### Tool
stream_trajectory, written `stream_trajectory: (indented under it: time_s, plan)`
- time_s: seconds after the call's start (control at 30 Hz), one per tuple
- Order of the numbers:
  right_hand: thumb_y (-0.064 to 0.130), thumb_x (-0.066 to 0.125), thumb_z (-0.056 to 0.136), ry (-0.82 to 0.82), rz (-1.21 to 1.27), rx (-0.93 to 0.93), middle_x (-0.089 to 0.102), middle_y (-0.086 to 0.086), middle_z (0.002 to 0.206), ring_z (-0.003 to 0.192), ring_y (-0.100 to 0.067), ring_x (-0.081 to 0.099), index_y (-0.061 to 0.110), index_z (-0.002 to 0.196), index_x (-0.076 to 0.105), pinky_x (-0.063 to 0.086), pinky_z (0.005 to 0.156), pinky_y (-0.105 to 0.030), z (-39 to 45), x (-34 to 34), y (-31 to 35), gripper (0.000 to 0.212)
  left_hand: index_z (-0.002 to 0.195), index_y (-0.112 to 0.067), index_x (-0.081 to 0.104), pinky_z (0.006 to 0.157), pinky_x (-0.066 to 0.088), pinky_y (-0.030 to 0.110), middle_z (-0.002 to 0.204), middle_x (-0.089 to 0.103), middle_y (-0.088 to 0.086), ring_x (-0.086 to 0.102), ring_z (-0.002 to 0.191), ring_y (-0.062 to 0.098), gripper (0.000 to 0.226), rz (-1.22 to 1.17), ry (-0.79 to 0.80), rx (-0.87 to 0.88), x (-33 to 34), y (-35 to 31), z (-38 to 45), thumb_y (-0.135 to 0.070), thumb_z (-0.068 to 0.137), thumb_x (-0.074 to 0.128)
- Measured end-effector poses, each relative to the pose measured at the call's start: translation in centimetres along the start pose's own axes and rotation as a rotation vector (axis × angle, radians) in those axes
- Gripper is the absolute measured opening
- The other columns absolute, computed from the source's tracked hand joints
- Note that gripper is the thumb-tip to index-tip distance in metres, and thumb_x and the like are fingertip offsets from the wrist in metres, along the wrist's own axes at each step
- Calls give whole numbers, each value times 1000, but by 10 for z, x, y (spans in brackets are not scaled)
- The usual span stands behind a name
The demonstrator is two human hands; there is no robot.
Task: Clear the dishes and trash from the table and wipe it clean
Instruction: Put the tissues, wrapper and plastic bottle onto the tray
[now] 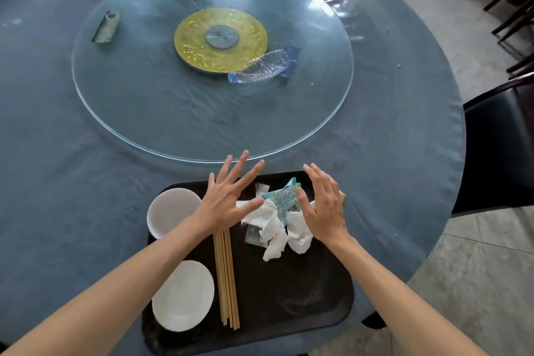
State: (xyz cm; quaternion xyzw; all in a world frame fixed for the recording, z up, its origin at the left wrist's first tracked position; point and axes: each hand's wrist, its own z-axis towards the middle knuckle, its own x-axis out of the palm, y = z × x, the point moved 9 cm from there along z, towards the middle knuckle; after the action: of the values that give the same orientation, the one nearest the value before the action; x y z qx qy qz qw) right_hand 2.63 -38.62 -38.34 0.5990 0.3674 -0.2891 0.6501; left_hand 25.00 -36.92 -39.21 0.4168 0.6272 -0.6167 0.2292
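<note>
My left hand (228, 202) and right hand (325, 205) hover with fingers spread over crumpled tissues (277, 228) and a teal wrapper (284, 195), its print unreadable.

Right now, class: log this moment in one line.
left hand open | right hand open | tissues on tray | bottle uncollected
</note>
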Motion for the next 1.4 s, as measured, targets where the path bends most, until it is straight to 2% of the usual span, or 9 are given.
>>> stream_trajectory:
  time_s: [0.3, 0.43, 0.53, 0.63, 0.7, 0.83, 1.0, 1.2, 1.4]
  plan:
    - [37, 66, 99, 103, -1, -183, 24, -1, 171, 154, -28, 28, 33, 161, 34, 34, 120, -48, 175, -10, 33, 70, 160, -48, 8, 127, 12, 50, 171, -7, -13, -13, 158, 24, 84, 91, -152, -62, -104, 34, 141, -60, 93, 56]
    - [27, 68, 97, 183, 8, -152, 16, -7, 173, 156, -33, 23, 34, 163, 28, 29, 124, -52, 275, 4, 34, 77, 162, -38, 13, 125, 21, 48, 172, -2, -8, -3, 158, 24, 82, 134, -198, -178, -129, 70, 212, -46, 95, 60]
    - [28, 64, 101, 206, 139, -29, 23, -12, 170, 157, -24, 22, 31, 161, 32, 25, 125, -51, 344, 21, 27, 69, 162, -31, 21, 120, 27, 48, 172, 4, 1, 10, 156, 28, 81, 6, -230, -347, -131, 107, 254, -37, 94, 65]
    - [30, 60, 103, 168, 314, 98, 38, -8, 162, 149, -20, 38, 26, 159, 40, 32, 123, -42, 395, 38, 16, 59, 160, -28, 31, 120, 31, 43, 164, 28, 15, 32, 149, 30, 78, -173, -270, -440, -123, 135, 280, -33, 93, 70]
    - [33, 60, 103, 164, 361, 124, 48, -4, 156, 137, -18, 52, 31, 156, 45, 38, 119, -35, 414, 52, 14, 55, 155, -27, 41, 114, 41, 39, 149, 51, 11, 54, 132, 24, 70, -241, -306, -453, -118, 147, 288, -31, 92, 72]
    - [39, 64, 101, 96, 485, 173, 64, 2, 141, 97, 3, 64, 44, 148, 52, 48, 105, -23, 428, 71, 7, 49, 131, -25, 69, 94, 55, 26, 116, 70, -4, 69, 92, 13, 40, -389, -424, -462, -110, 156, 292, -27, 91, 74]
    - [30, 71, 95, 5, 630, 221, 67, 2, 128, 89, 16, 66, 40, 138, 62, 58, 101, -37, 414, 71, -1, 45, 120, -27, 75, 73, 54, 14, 111, 73, -8, 63, 67, 1, 33, -466, -501, -457, -106, 156, 281, -22, 88, 78]
    - [27, 76, 90, 27, 726, 253, 65, -1, 128, 93, 15, 68, 38, 145, 59, 59, 100, -41, 362, 43, 1, 58, 118, -28, 75, 73, 53, 15, 106, 74, -10, 62, 66, -2, 35, -521, -519, -443, -117, 128, 232, -19, 85, 81]
    - [20, 78, 89, 12, 886, 343, 65, 11, 133, 106, 5, 71, 22, 145, 61, 60, 89, -25, 248, 3, 7, 58, 116, -24, 76, 74, 54, 15, 105, 75, -10, 71, 78, 7, 36, -562, -468, -366, -119, 70, 138, -15, 82, 83]
